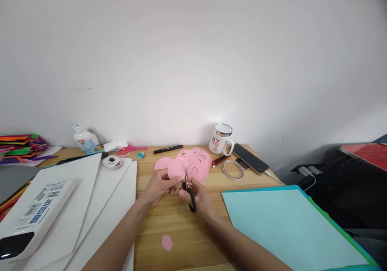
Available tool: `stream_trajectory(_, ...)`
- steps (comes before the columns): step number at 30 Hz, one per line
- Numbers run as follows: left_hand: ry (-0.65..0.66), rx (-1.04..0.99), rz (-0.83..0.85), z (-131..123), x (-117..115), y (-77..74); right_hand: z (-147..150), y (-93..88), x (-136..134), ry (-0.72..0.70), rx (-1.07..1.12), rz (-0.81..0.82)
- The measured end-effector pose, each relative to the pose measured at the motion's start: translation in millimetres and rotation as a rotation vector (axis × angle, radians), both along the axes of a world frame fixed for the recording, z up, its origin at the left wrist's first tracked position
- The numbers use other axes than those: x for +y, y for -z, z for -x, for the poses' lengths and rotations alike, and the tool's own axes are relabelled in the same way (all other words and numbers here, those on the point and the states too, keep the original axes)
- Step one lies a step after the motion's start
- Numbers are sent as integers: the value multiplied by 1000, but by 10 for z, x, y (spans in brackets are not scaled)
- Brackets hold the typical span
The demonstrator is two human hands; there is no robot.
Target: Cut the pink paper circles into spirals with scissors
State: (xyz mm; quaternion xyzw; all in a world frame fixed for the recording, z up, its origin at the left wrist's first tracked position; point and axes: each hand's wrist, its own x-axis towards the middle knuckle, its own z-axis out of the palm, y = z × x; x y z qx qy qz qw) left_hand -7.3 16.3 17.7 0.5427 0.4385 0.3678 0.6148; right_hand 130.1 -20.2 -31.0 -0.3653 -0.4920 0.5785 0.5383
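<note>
My left hand point(161, 185) pinches a pink paper circle point(177, 167) by its lower edge. Black-handled scissors point(191, 200) are in my right hand point(198, 198), with the blades pointing up at the right side of that circle. How far the blades are parted is too small to tell. Just behind both hands lies a pile of pink paper circles point(198, 164), several with curved cuts in them. Another plain pink circle point(161, 163) shows behind the held one. A small pink petal-shaped piece point(167, 243) lies apart on the wooden table nearer to me.
White sheets point(117, 198) with a white box-like device point(39, 214) cover the left; light-blue paper point(284, 222) covers the right. Along the wall stand a bottle point(86, 138), pink scissors point(134, 148), a marker point(168, 149), a mug point(220, 139), a tape ring point(232, 177) and a phone point(250, 159).
</note>
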Motion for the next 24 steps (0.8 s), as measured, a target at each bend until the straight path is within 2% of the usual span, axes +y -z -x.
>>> stream_trajectory(24,-32,-6,-5,35,30,-14,-8,-50,-7,-9,17,34)
